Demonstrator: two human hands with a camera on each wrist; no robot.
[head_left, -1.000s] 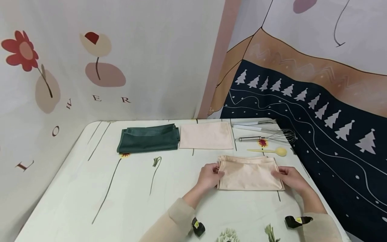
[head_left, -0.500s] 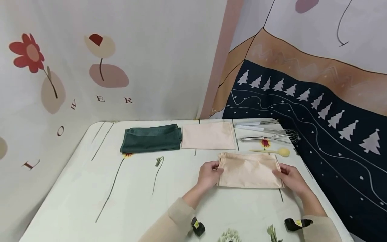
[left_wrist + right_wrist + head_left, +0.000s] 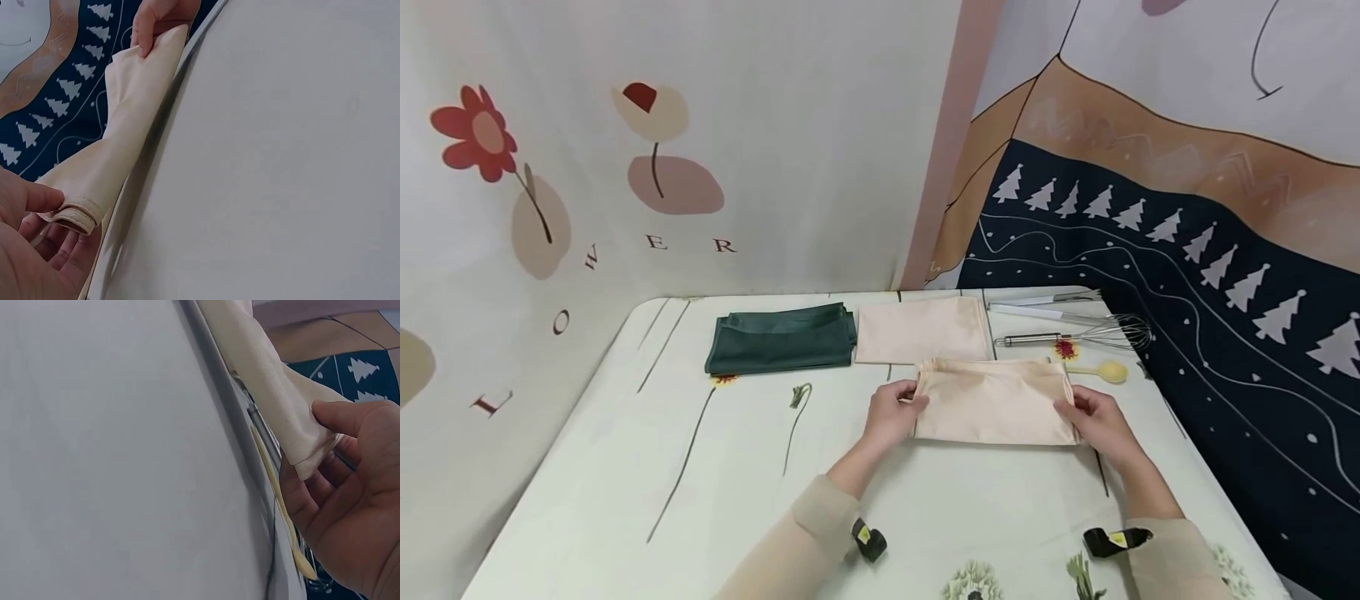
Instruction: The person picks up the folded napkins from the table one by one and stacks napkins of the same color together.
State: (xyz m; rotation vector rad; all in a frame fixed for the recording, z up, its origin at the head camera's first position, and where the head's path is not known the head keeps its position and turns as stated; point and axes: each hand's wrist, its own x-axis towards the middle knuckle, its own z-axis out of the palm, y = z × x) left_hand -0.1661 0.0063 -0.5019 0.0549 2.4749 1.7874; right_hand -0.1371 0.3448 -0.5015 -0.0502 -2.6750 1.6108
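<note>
A folded peach cloth (image 3: 996, 404) is stretched between my two hands, raised a little off the table. My left hand (image 3: 891, 412) pinches its left edge, thumb on top and fingers beneath; the left wrist view shows the folded layers (image 3: 78, 215) there. At the opposite edge my right hand (image 3: 1101, 421) pinches the cloth in the same way, as the right wrist view also shows. Behind it lie a folded pale pink cloth (image 3: 921, 329) and, further left, a folded dark green cloth (image 3: 781, 340). The cloth's far edge partly covers the handle of a yellow spoon (image 3: 1111, 372).
At the back right of the table (image 3: 700, 500) lie a wire whisk (image 3: 1075, 336) and white-handled utensils (image 3: 1037, 311), their kind unclear. A printed curtain (image 3: 790, 167) stands behind the table, and a dark tree-patterned one (image 3: 1150, 267) hangs along the right side.
Both hands have lifted the peach cloth and carried it left and away from me, toward the pale pink cloth. The head view has shifted slightly.
</note>
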